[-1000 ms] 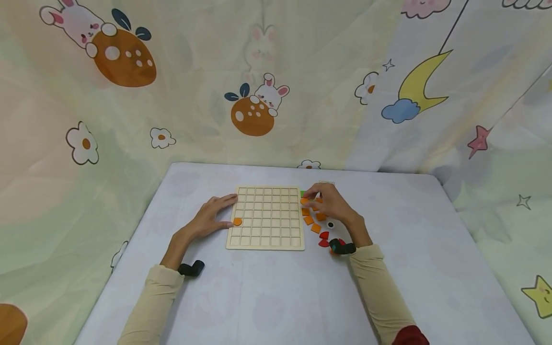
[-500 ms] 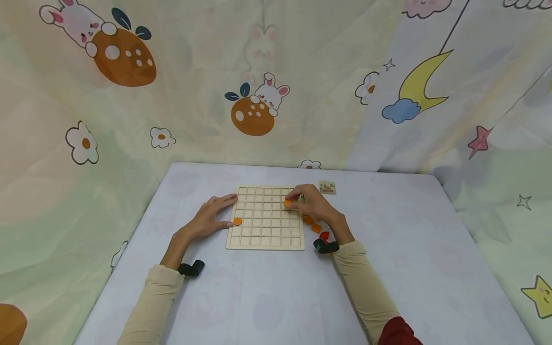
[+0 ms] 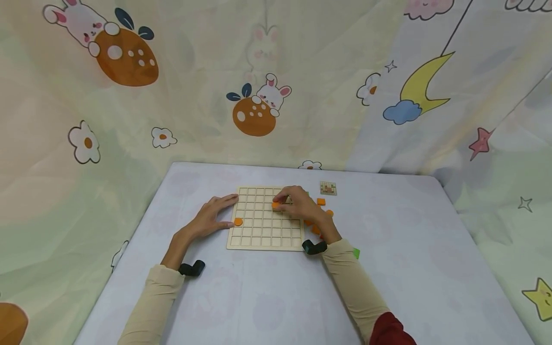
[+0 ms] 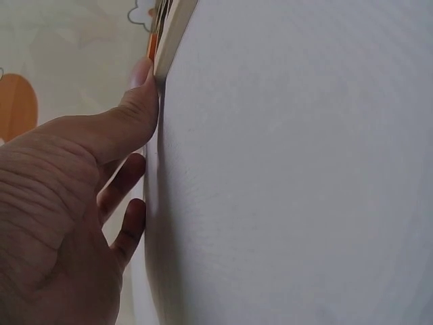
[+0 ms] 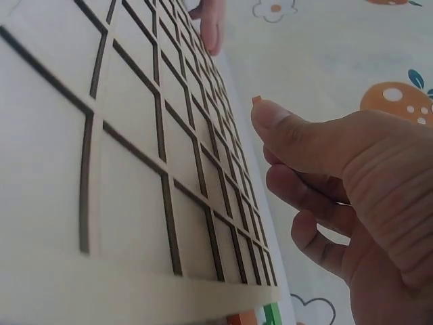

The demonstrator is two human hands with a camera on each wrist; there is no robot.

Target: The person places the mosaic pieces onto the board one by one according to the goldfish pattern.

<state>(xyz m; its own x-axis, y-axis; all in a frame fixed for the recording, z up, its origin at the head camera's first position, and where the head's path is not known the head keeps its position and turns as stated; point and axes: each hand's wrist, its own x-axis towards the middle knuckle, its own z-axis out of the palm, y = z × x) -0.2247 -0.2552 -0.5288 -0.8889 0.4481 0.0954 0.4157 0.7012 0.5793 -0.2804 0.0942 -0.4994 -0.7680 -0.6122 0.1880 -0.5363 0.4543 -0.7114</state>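
Pinching an orange piece point(image 3: 275, 205) between thumb and fingers of the right hand point(image 3: 302, 205), with only a thin edge showing past the thumb in the right wrist view. Likely to slip or tip out, given so slight a grip at the very tips. Held to the left of the palm, over the far right part of the gridded board point(image 3: 263, 235), seemingly raised off the cells. Could land across a ridge instead of flat in a cell if let go off-centre.

Resting along the board's left edge with the left hand point(image 3: 208, 218), with thumb and fingers spread wide and gripping nothing. Might push the board askew if pressed harder. Right by that thumb, at risk of being nudged: an orange disc point(image 3: 238, 222) on the board's left side.

Farther out, beside and partly behind the right wrist, on to loose orange pieces point(image 3: 321, 201), perhaps scattered by a low sweep back. Then past a green piece point(image 3: 356, 253) beside the right sleeve point(image 3: 353, 282), and up to a patterned card point(image 3: 328, 188) on the table point(image 3: 258, 297).
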